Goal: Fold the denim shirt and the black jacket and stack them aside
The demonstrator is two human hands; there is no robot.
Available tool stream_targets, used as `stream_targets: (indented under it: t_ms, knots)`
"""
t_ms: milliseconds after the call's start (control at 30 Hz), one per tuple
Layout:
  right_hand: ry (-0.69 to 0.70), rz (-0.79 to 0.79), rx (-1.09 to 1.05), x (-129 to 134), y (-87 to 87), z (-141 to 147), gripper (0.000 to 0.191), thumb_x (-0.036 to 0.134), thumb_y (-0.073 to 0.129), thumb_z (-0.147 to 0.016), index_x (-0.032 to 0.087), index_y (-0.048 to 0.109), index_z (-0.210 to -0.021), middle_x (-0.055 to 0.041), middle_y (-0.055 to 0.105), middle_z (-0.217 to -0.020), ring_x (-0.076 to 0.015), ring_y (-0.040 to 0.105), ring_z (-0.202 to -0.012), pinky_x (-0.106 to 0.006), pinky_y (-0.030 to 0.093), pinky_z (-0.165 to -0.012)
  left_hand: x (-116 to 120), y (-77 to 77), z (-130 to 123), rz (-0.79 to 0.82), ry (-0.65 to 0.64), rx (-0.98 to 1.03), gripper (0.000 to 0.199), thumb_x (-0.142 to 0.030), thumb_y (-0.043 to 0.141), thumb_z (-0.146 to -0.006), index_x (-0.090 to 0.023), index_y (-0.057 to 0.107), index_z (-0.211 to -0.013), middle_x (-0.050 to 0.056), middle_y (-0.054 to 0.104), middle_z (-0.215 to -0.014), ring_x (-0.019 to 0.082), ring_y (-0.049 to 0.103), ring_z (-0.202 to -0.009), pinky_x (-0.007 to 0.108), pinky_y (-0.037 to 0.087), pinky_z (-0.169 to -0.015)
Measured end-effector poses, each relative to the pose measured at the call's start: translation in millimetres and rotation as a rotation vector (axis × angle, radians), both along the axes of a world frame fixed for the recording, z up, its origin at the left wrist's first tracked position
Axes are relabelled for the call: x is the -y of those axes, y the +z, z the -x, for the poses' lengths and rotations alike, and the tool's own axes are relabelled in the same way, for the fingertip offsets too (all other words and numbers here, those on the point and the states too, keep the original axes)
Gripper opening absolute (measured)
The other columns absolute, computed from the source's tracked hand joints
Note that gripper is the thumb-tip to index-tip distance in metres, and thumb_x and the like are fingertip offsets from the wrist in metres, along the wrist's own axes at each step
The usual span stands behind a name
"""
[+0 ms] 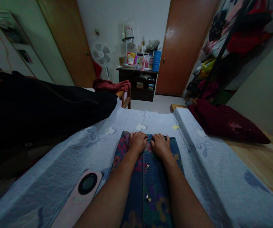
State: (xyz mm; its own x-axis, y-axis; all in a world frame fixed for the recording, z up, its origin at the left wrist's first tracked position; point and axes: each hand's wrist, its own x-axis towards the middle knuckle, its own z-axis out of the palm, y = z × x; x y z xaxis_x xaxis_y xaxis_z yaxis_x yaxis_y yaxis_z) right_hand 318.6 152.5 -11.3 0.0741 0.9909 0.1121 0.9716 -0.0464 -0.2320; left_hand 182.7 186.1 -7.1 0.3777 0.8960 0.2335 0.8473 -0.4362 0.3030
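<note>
A blue denim garment (136, 177) with a colourful flower print lies folded on the bed, its button front with shiny metal buttons facing up. My left hand (137, 142) rests palm down on its far left part, fingers laid forward near the far edge. Beside it, my right hand (160, 145) presses on the far right part, fingers apart. A narrow strip of the garment shows between the two hands. Left of my left forearm, a pink phone (81, 193) with a round dark camera ring lies face down on the sheet.
The bed has a pale blue patterned sheet (212, 177). Dark clothing (43, 114) is heaped at left, and a maroon cushion-like bundle (226, 122) lies at right. Beyond the bed stand a dark cabinet (136, 85), a white fan (101, 54) and hanging clothes (248, 41).
</note>
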Motion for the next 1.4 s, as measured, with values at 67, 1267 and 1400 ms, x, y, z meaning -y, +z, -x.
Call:
stream_targets:
  t_ms: [67,1267,1400]
  knots:
    - [-0.016,0.043,0.011,-1.2,-4.0,-2.2,0.036,0.034,0.040,-0.094,0.021,0.056,-0.124,-0.0085,0.052,-0.138,-0.0233,0.034,-0.134,-0.051,0.007,-0.111,0.3,0.9,-0.3,0.014,0.009,-0.003,0.019,-0.028,0.052,-0.089,-0.027,0.069,-0.099,0.002,0.067,-0.105,0.020,0.055,-0.105,0.037,0.031,-0.097]
    - [-0.353,-0.138,-0.044,-4.4,0.1,-36.6,0.043,0.015,0.037,-0.089,0.018,0.057,-0.127,-0.0144,0.051,-0.136,-0.0278,0.040,-0.130,-0.043,0.027,-0.104,-5.1,-5.9,1.2,-0.006,-0.007,0.036,0.017,-0.029,0.056,-0.087,-0.028,0.071,-0.096,0.002,0.069,-0.100,0.021,0.057,-0.100,0.037,0.032,-0.093]
    - [-0.108,-0.182,-0.050,-4.3,3.1,-14.8,0.041,0.021,0.044,-0.088,0.020,0.055,-0.128,-0.0095,0.044,-0.145,-0.0256,0.031,-0.136,-0.046,0.017,-0.110,-3.9,-3.8,1.5,0.003,-0.015,0.027,0.019,-0.028,0.053,-0.089,-0.027,0.070,-0.098,0.002,0.069,-0.103,0.021,0.057,-0.102,0.037,0.031,-0.095]
